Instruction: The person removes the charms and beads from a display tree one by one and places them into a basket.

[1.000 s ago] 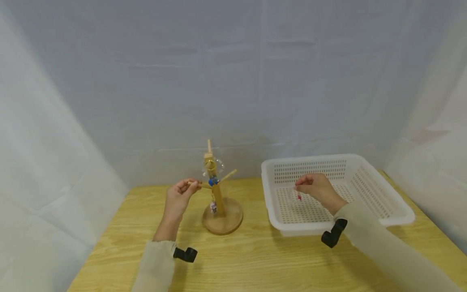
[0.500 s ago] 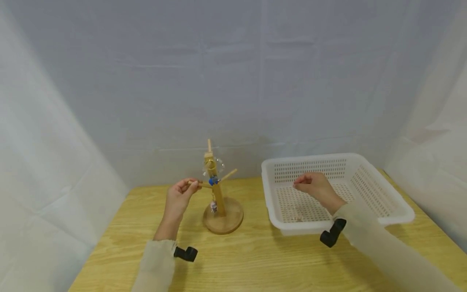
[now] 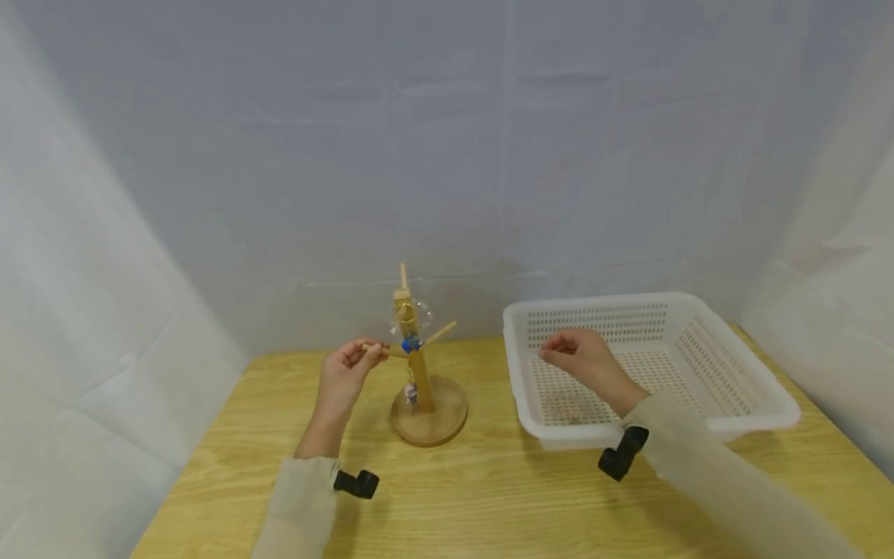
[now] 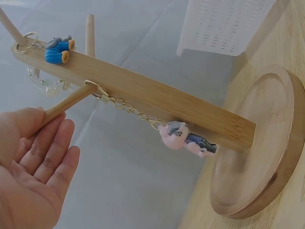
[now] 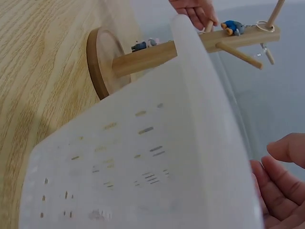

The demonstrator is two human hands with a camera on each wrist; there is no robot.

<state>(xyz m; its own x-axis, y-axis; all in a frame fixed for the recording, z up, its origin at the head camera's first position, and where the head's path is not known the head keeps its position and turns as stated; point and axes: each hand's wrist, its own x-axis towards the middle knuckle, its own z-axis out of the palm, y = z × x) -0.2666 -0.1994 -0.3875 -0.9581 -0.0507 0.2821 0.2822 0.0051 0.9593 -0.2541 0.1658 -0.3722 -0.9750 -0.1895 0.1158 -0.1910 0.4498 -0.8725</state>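
My left hand (image 3: 342, 380) pinches the end of a wooden peg (image 4: 69, 101) on an upright bamboo stand (image 4: 162, 98). On that peg hangs a keychain with a pink-and-dark figure (image 4: 176, 136) by a gold clasp and chain. Higher up the post dangles a blue figure keychain (image 4: 58, 51). A clear beaded loop (image 4: 50, 87) hangs near the top. My right hand (image 3: 587, 366) is held over the white basket (image 3: 512, 373), thumb apart from loosely bent fingers, nothing between them. A faint clear-and-reddish small thing (image 3: 564, 407) lies on the basket's floor.
The stand's round base (image 3: 447, 423) rests on the wooden table (image 3: 447, 497), left of the basket. Another peg (image 3: 440, 334) sticks out from the post toward the basket. White sheeting (image 3: 447, 155) hangs behind and at both sides.
My right hand has let go of the small clear thing with a red bit, which dropped into the basket, then moved slightly left. My left hand stays on the peg.
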